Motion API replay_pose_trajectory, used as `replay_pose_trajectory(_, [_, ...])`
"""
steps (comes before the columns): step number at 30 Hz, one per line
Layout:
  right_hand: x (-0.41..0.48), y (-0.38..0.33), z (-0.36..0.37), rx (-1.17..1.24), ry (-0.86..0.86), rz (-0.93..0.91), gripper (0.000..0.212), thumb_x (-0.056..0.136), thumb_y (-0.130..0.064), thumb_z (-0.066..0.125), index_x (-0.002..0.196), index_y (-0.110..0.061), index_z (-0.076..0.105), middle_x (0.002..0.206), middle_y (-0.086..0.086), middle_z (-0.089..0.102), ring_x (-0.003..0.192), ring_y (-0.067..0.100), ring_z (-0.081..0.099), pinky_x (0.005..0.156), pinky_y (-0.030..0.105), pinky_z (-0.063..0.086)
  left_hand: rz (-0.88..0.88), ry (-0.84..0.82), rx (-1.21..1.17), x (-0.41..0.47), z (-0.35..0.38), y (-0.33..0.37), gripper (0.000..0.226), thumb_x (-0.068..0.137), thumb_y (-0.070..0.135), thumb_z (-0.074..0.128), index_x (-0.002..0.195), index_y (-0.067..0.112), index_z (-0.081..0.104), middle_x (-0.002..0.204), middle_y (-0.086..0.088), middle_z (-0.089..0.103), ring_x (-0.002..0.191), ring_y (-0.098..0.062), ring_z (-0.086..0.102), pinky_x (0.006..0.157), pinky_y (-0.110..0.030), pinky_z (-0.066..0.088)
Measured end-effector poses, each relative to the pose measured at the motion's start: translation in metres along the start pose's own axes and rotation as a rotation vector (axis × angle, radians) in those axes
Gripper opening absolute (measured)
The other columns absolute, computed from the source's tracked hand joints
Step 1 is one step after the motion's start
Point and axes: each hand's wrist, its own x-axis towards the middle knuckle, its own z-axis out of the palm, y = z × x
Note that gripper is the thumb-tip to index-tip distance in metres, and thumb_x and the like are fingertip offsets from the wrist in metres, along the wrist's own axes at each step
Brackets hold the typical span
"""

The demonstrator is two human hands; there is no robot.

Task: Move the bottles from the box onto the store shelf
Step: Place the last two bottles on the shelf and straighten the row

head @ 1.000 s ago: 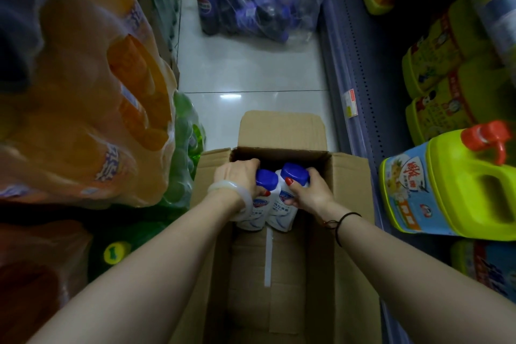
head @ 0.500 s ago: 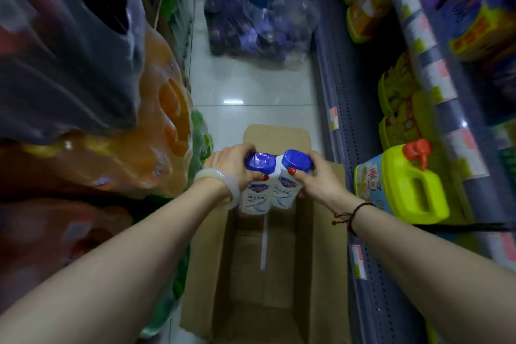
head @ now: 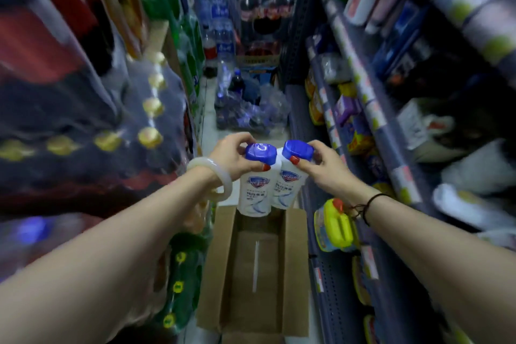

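Note:
Two white bottles with blue caps hang side by side in the air above the open cardboard box [head: 212,282] on the aisle floor. My left hand [head: 233,155] grips the left bottle [head: 254,193] around its neck. My right hand [head: 325,166] grips the right bottle [head: 287,184] the same way. The two bottles touch each other. I see only the bare bottom of the box below them. The store shelf [head: 385,131] with its price strips runs along the right side.
Shrink-wrapped packs of drink bottles [head: 83,131] are stacked close on the left. A yellow jug with a red cap [head: 336,227] stands on a low right shelf. More wrapped bottles [head: 248,109] lie on the floor further down the narrow aisle.
Both hands have lifted the two bottles up out of the box. My head has risen and tilted up, so more of the aisle and upper shelves show.

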Motion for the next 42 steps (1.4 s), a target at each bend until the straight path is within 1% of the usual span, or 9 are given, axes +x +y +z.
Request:
replay_pose_trajectory(11, [-0.077,-0.245,-0.149,-0.020,0.141,-0.271,0.025,0.084,-0.030,0.066,0.100,-0.012,0.061,0.105,0.018,0.067,0.088,0.020,0.058,0.089,0.048,0.048,0.283,0.058,-0.007,-0.081,-0.137,0.251,0.026,0.068,0.010,0.080,0.087,0.008,0.063,0.071,-0.003,0.070,0.052,0.002,0.063,0.048,-0.012,0.047])
replay_pose_trajectory(16, [-0.137,-0.337,-0.214,0.048,0.198,-0.372,0.005,0.087,-0.019,0.063,0.090,-0.018,0.059,0.094,0.007,0.067,0.076,0.009,0.060,0.075,0.030,0.052,0.447,0.044,0.061,-0.128,-0.181,0.362,0.024,0.068,0.014,0.080,0.085,0.008,0.063,0.061,0.004,0.070,0.055,-0.005,0.066,0.051,-0.019,0.049])
replay_pose_trajectory(19, [-0.175,-0.379,-0.248,0.061,0.271,-0.415,0.003,0.087,-0.019,0.063,0.090,-0.021,0.061,0.095,0.003,0.069,0.082,0.013,0.066,0.081,0.034,0.054,0.528,-0.003,0.074,-0.156,-0.200,0.418,0.024,0.070,0.014,0.078,0.089,0.009,0.064,0.067,-0.002,0.073,0.067,-0.015,0.071,0.066,-0.034,0.059])
replay_pose_trajectory(21, [-0.202,-0.400,-0.268,0.041,0.340,-0.418,0.016,0.086,-0.025,0.064,0.098,-0.015,0.063,0.102,0.006,0.071,0.092,0.021,0.068,0.085,0.041,0.054,0.592,-0.045,0.096,-0.178,-0.204,0.450,0.025,0.072,0.014,0.077,0.092,0.007,0.062,0.076,-0.010,0.074,0.070,-0.018,0.072,0.067,-0.037,0.060])
replay_pose_trajectory(24, [-0.245,-0.423,-0.289,0.042,0.449,-0.433,0.014,0.086,-0.024,0.066,0.092,-0.013,0.064,0.094,0.006,0.069,0.083,0.020,0.066,0.077,0.040,0.054,0.677,-0.095,0.083,-0.211,-0.206,0.489,0.022,0.074,0.010,0.075,0.091,0.005,0.061,0.064,-0.004,0.070,0.053,-0.009,0.067,0.041,-0.017,0.048])
replay_pose_trajectory(27, [-0.289,-0.439,-0.302,0.010,0.563,-0.462,0.009,0.086,-0.025,0.064,0.086,-0.016,0.063,0.090,0.007,0.064,0.079,0.017,0.059,0.070,0.039,0.053,0.771,-0.148,0.091,-0.236,-0.205,0.519,0.025,0.071,0.013,0.076,0.090,0.004,0.063,0.064,-0.005,0.072,0.068,-0.026,0.070,0.053,-0.031,0.058])
replay_pose_trajectory(30, [-0.333,-0.451,-0.312,-0.044,0.641,-0.428,0.031,0.088,-0.029,0.061,0.106,-0.004,0.063,0.097,0.011,0.069,0.078,0.016,0.063,0.066,0.030,0.055,0.838,-0.215,0.106,-0.259,-0.201,0.543,0.033,0.072,0.015,0.076,0.097,-0.003,0.062,0.069,-0.006,0.074,0.071,-0.022,0.072,0.069,-0.043,0.060])
replay_pose_trajectory(36, [-0.428,-0.459,-0.320,-0.131,0.756,-0.366,0.034,0.090,-0.031,0.057,0.107,-0.002,0.064,0.091,0.008,0.073,0.071,0.012,0.069,0.059,0.029,0.057,1.023,-0.321,0.196,-0.307,-0.175,0.582,0.035,0.068,0.028,0.079,0.093,0.007,0.067,0.072,-0.011,0.074,0.064,-0.018,0.069,0.062,-0.040,0.059])
replay_pose_trajectory(42, [-0.522,-0.453,-0.326,-0.215,0.972,-0.280,0.032,0.088,-0.035,0.059,0.102,-0.007,0.065,0.096,0.010,0.074,0.085,0.022,0.072,0.076,0.043,0.060,1.186,-0.433,0.187,-0.366,-0.133,0.612,0.026,0.069,0.023,0.077,0.086,0.006,0.068,0.069,-0.009,0.072,0.061,-0.016,0.067,0.052,-0.032,0.056])
